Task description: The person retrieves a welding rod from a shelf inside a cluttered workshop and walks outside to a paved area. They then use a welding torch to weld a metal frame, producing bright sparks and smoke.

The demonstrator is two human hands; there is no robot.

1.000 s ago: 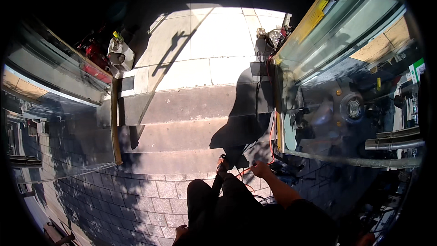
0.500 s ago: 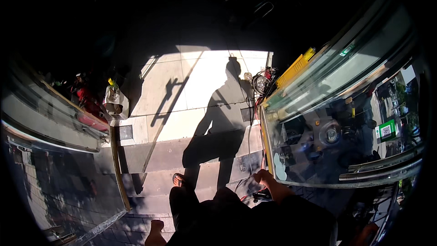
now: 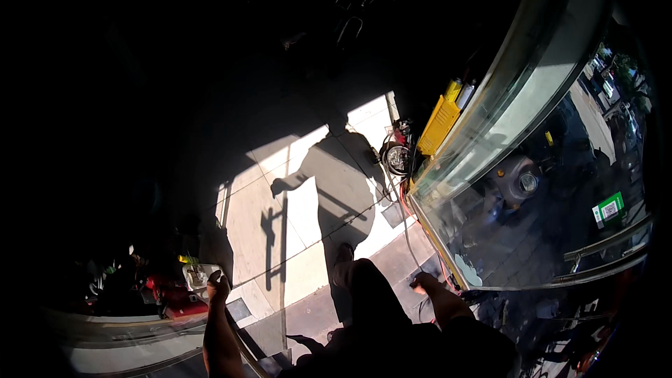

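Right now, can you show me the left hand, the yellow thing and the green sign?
Left hand [image 3: 218, 287], head view: middle of the hand.
Yellow thing [image 3: 439, 127], head view: its broad side.
Green sign [image 3: 608, 210], head view: its middle.

No wording is reading clearly; one green-and-white sign [image 3: 607, 210] is showing at right.
Sign is carrying a square, dark-and-white patterned block like a scan code, green bordering it; finer marks are blurring out. It is appearing tilted in the glass door panel [image 3: 504, 255], just above the metal bar [image 3: 609, 241]; whether it is sticking to the pane or reflecting in it, can't tell.
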